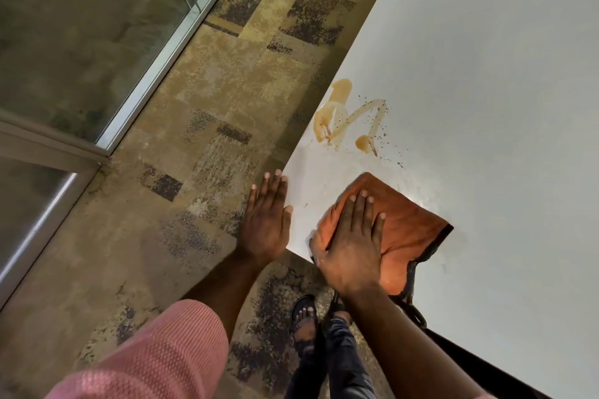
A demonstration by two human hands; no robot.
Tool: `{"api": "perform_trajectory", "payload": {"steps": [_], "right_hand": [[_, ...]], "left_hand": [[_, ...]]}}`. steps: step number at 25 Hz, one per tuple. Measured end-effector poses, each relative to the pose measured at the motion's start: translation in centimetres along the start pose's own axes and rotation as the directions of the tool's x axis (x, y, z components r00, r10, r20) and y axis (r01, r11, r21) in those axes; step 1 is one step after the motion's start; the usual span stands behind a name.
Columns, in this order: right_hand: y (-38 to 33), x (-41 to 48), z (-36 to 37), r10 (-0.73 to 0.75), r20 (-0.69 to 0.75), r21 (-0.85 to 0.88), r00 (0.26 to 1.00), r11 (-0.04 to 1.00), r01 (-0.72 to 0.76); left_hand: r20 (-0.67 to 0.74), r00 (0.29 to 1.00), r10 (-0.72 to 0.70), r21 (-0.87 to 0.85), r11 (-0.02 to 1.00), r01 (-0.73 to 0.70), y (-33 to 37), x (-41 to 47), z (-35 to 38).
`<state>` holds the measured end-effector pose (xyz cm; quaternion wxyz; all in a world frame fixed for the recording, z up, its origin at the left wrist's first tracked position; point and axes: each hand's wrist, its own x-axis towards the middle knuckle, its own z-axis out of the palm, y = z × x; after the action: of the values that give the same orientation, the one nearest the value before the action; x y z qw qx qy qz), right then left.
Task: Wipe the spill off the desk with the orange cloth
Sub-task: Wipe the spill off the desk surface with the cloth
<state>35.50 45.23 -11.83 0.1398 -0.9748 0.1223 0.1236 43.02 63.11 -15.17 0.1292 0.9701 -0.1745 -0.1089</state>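
Observation:
A brown liquid spill (350,115) with dark specks lies on the white desk (486,91), close to the desk's left edge. The orange cloth (405,230) with a dark hem rests flat on the desk near its front corner, a hand's length short of the spill. My right hand (351,243) presses flat on the cloth's left part, fingers spread. My left hand (267,223) is flat and held at the desk's left edge, fingers straight, thumb touching the edge, holding nothing.
Patterned brown carpet (210,126) runs along the desk's left side. A glass partition with a metal frame (155,74) stands further left. My feet in dark sandals (304,317) show below the desk corner. A pink sleeve (155,353) fills the lower left.

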Motion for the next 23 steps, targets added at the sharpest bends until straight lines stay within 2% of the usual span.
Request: {"api": "perform_trajectory", "payload": {"steps": [6, 12, 14, 18, 20, 23], "right_hand": [[0.0, 3.9, -0.6, -0.228, -0.027, 0.017, 0.973, 0.973, 0.228], [0.6, 3.3, -0.8, -0.220, -0.068, 0.062, 0.973, 0.973, 0.224], [1.2, 1.9, -0.5, -0.195, -0.071, -0.006, 0.978, 0.981, 0.195], [1.9, -0.7, 0.4, -0.161, 0.038, -0.122, 0.986, 0.979, 0.165], [2.2, -0.5, 0.1, -0.201, 0.010, -0.091, 0.979, 0.975, 0.202], [2.8, 0.5, -0.9, -0.273, -0.109, -0.040, 0.956, 0.962, 0.270]], "left_hand": [[-0.023, 1.000, 0.002, -0.002, 1.000, -0.002, -0.3, 0.2, 0.7], [-0.008, 1.000, 0.009, 0.034, 0.999, -0.009, -0.3, 0.1, 0.6], [-0.010, 1.000, 0.012, 0.060, 0.998, -0.012, -0.1, 0.0, 0.4], [-0.025, 0.999, 0.031, 0.035, 0.999, -0.030, -0.5, 0.8, -0.4], [-0.020, 0.999, 0.047, -0.004, 0.999, -0.047, -0.6, 2.0, -0.7], [-0.033, 0.997, 0.075, -0.003, 0.997, -0.075, -0.3, 2.7, -0.5]]}}
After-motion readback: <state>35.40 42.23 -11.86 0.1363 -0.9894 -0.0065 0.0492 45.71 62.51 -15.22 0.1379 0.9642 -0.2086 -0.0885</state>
